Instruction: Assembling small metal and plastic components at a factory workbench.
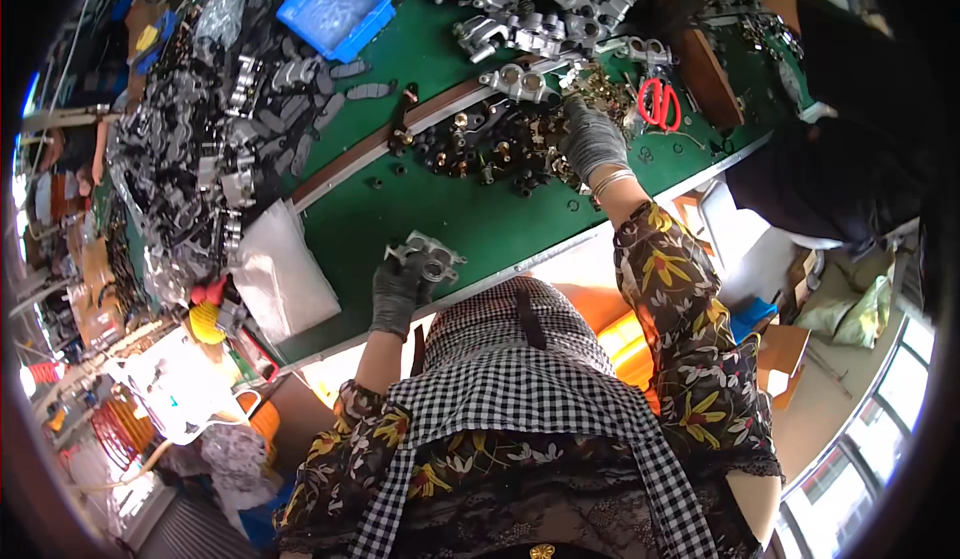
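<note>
My left hand (393,297), in a grey glove, grips a silver metal brake caliper (430,258) with two round bores, just above the green table near its front edge. My right hand (597,141), gloved alike, reaches forward to a heap of small brass-coloured metal fittings (602,85). Its fingertips are lost among the pieces, so whether they hold one cannot be made out. Another two-bore caliper (518,83) lies on the wooden strip left of that hand. Red-handled scissors (659,105) rest just to its right.
A wooden strip (345,165) crosses the green table (480,221). Beyond it stand a blue plastic bin (336,11) and piled calipers (560,9). Dark brake pads (300,149) and more metal parts cover the left. White sheeting (285,277) lies front left. A dark-clothed person (840,174) is at the right.
</note>
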A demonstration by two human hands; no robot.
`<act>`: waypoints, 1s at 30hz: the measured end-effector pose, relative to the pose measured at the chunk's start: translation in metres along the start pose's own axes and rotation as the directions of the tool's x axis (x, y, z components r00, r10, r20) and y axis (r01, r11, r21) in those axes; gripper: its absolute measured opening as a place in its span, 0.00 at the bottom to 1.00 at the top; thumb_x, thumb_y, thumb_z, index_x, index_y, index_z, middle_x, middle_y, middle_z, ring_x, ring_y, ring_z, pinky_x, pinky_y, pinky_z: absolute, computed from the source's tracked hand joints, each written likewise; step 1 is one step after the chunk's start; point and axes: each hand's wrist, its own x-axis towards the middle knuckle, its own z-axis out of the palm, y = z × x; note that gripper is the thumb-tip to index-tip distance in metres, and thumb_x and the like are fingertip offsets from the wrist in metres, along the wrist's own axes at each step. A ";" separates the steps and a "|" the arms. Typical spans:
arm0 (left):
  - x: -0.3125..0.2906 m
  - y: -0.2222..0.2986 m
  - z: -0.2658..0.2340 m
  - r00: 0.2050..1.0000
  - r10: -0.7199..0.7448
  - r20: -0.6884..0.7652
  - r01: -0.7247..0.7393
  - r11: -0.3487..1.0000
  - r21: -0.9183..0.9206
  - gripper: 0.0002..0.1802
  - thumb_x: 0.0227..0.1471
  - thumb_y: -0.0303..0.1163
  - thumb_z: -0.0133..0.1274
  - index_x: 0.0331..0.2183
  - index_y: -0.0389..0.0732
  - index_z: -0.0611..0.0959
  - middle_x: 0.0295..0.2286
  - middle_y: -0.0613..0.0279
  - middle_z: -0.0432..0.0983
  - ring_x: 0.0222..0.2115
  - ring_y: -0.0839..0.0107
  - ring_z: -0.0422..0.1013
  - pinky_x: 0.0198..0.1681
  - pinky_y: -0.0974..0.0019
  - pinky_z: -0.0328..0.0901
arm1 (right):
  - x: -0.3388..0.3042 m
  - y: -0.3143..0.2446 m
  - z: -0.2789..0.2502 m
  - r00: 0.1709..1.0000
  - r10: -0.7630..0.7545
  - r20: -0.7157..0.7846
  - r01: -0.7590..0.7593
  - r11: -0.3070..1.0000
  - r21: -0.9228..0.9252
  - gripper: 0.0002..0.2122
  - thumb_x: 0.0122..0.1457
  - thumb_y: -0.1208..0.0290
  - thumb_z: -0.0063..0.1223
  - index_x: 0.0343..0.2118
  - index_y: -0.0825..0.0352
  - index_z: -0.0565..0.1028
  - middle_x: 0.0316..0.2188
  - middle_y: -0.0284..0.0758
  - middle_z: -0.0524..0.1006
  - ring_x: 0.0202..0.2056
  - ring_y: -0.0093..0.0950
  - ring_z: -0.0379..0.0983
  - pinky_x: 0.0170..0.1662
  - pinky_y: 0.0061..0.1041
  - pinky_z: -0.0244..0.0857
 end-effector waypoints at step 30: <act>-0.012 0.036 0.057 0.504 0.842 -0.192 -0.559 0.487 0.671 0.36 0.45 0.41 0.62 0.54 0.40 0.68 0.46 0.43 0.69 0.44 0.51 0.67 0.56 0.54 0.57 | -0.010 0.020 -0.017 0.980 0.174 0.095 -0.187 0.649 0.737 0.09 0.52 0.67 0.60 0.34 0.65 0.76 0.19 0.30 0.75 0.13 0.18 0.62 0.16 0.19 0.57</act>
